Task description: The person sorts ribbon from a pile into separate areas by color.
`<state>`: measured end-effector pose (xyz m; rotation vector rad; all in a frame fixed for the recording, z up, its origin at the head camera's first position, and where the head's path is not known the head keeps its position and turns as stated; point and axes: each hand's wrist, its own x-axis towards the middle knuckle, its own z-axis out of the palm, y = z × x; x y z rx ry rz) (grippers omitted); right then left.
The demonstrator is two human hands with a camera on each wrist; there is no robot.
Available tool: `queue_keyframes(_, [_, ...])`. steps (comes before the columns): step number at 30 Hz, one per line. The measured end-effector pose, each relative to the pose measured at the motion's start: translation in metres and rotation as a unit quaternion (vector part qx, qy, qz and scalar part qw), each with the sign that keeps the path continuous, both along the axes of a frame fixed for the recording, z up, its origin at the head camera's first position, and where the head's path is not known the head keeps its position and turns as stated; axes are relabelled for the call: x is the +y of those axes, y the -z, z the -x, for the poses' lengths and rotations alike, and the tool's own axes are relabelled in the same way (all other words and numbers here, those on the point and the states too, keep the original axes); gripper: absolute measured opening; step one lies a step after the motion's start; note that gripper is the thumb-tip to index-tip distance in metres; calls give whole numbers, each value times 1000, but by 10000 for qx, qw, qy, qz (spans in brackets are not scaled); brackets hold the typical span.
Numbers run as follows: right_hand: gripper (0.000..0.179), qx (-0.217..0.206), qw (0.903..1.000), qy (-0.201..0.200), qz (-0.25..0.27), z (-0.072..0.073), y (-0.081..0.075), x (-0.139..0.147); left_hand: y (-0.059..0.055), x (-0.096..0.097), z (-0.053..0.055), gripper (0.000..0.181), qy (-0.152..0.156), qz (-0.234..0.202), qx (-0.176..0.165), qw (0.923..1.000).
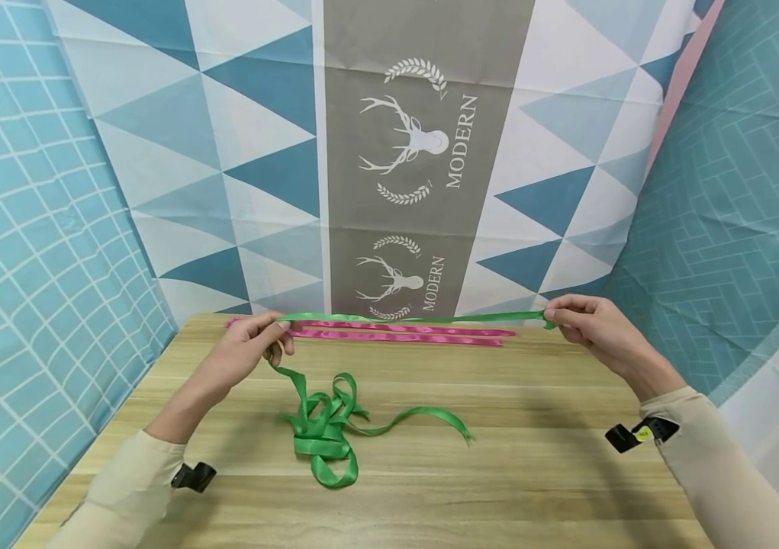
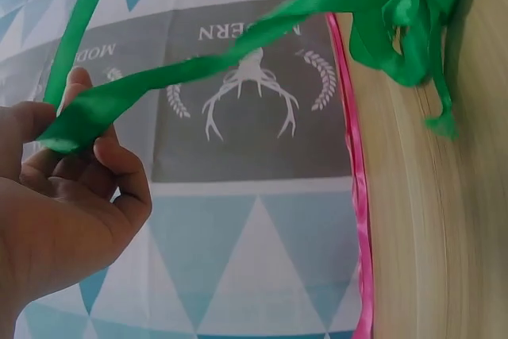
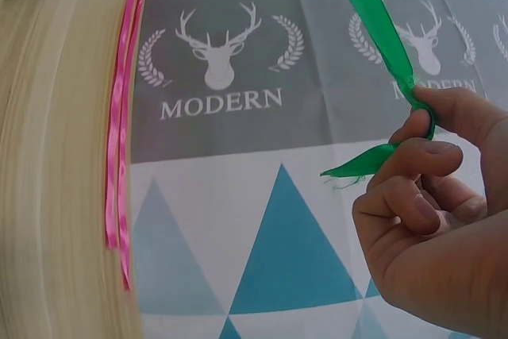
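A green ribbon is stretched nearly level between both hands above the back of the table. My left hand pinches it between thumb and fingers, and the rest trails down into a loose tangled heap on the wood. Near its other end, my right hand pinches the ribbon. In the right wrist view a short frayed tail sticks out past the fingers. Behind and below the taut stretch lie two pink ribbon lengths, side by side along the table's back edge.
The wooden table meets a patterned cloth backdrop with deer prints. Blue tiled-look sheets hang on the left, and a teal one on the right. A loose green ribbon end extends rightward from the heap.
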<state>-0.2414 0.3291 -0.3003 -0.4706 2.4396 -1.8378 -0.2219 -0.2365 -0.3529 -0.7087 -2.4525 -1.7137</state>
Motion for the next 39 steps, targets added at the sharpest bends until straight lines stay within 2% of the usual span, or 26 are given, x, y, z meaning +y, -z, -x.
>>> queue_keyframes(8, [27,-171,9996,23,217,2,4,14,1,-19,1,44,-345,172,-219,9990])
queue_keyframes(13, [31,-278,9992,130,241,5,8,22,1,-32,3,47,-437,129,-268,9986])
queue_keyframes(19, [26,-454,9982,318,207,8,13,31,-2,-48,5,53,-644,460,-245,9966])
queue_keyframes(27, [28,-555,9976,410,72,15,24,49,-3,-78,3,53,-323,603,-392,9969])
queue_keyframes(30, [29,-554,9975,432,75,18,28,58,-6,-90,0,51,-310,703,-370,9964])
queue_keyframes(35, [28,-638,9964,519,204,22,32,70,-12,-106,-4,49,-584,964,-329,9931])
queue_keyframes(39, [23,-750,9956,505,237,25,38,77,-13,-116,-6,49,-909,1375,-188,9861])
